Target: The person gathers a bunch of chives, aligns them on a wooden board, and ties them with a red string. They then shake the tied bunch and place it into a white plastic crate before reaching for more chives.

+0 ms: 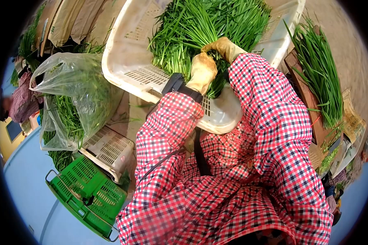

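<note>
Long green leafy stalks (210,24) fill much of a large white plastic crate (124,45) in front of me. Over its near part, my left hand (203,71), in a stained yellowish glove, is closed on a bunch of the stalks. My right hand (224,48), gloved alike, touches it from the right, its fingers curled round the same bunch. Stalk ends stick out below the two hands. The fingertips are partly hidden among the leaves. A black strap with a device (182,87) sits on my left wrist.
On the left are a clear plastic bag (75,81) with greens, a smaller white crate (108,149) and a green basket (88,190) with metal handles. More stalks (321,73) lie on cardboard at the right. Another person's checked sleeve (23,98) shows far left.
</note>
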A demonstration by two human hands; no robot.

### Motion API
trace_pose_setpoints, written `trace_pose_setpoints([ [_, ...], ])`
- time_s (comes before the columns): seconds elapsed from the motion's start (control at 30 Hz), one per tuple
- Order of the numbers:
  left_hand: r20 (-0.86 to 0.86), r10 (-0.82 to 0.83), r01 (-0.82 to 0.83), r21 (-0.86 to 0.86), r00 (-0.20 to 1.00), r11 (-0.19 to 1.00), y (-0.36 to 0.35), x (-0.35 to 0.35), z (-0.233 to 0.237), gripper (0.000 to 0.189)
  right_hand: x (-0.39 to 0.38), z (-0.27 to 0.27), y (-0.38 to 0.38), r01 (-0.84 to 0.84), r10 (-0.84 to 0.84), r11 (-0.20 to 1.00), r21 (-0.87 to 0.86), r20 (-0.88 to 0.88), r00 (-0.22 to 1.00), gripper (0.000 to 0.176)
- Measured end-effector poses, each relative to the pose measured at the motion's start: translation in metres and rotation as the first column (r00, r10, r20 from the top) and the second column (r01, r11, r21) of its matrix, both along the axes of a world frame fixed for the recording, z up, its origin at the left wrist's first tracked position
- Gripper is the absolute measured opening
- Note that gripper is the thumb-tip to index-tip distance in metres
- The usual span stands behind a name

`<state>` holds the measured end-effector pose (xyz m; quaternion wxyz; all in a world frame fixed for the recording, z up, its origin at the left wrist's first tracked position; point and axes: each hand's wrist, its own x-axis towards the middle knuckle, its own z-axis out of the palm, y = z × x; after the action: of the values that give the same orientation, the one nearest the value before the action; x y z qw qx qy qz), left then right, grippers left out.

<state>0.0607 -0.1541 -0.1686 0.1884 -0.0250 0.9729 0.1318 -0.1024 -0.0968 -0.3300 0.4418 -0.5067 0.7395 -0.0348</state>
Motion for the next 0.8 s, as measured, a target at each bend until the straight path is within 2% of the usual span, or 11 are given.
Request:
trace_pose_setpoints([
  [0.1,-0.320,0.078,-0.029,0.154,0.944,0.988,0.006,0.018,-0.021,0.013,0.009,0.100,0.009,-0.070,0.069,0.997,-0.025,-0.031,0.997,0.069],
  [0.17,-0.019,-0.018,0.020,0.139,1.000,0.990,-0.015,0.010,0.014,0.017,0.007,0.066,0.011,-0.146,0.129,0.981,-0.130,-0.133,0.983,0.074],
  [0.23,0.237,0.210,-0.263,0.221,0.949,0.939,-0.041,0.000,0.056,0.026,0.006,0.074,0.005,-0.136,0.130,0.990,-0.030,-0.153,0.980,0.067],
  [0.3,0.243,0.522,-0.553,0.077,0.817,0.830,-0.062,0.001,0.058,0.055,0.016,0.092,0.002,0.387,-0.420,0.903,0.185,0.192,0.887,0.045],
  [0.47,0.003,0.591,-0.586,-0.133,0.806,0.800,-0.060,-0.010,-0.016,0.103,0.015,0.100,-0.002,-0.070,0.071,0.997,0.010,-0.148,0.986,0.043],
  [0.53,0.177,0.671,-0.661,-0.117,0.720,0.741,-0.053,-0.021,-0.032,0.109,0.020,0.118,-0.014,-0.155,0.218,0.952,0.263,-0.227,0.949,0.043],
  [0.57,0.173,0.737,-0.721,-0.154,0.653,0.675,-0.047,-0.022,-0.048,0.109,0.025,0.124,-0.015,-0.155,0.224,0.954,0.258,-0.261,0.939,0.035],
  [0.63,0.142,0.519,-0.476,-0.251,0.843,0.843,-0.050,-0.016,-0.070,0.081,0.031,0.135,-0.018,-0.154,0.233,0.957,0.248,-0.329,0.915,0.026],
  [0.67,0.127,0.555,-0.540,-0.134,0.822,0.831,-0.054,-0.009,-0.041,0.070,0.036,0.121,-0.014,0.030,-0.020,0.999,0.027,-0.337,0.941,0.028],
  [0.7,-0.251,0.466,-0.511,-0.163,0.849,0.844,-0.059,0.003,-0.095,0.056,0.040,0.103,-0.010,-0.008,-0.028,0.997,-0.073,-0.488,0.873,0.022],
  [0.8,-0.216,0.509,-0.523,-0.010,0.833,0.852,-0.074,-0.003,-0.099,0.054,0.056,0.120,-0.030,0.224,-0.224,0.974,-0.038,-0.324,0.919,0.023],
])
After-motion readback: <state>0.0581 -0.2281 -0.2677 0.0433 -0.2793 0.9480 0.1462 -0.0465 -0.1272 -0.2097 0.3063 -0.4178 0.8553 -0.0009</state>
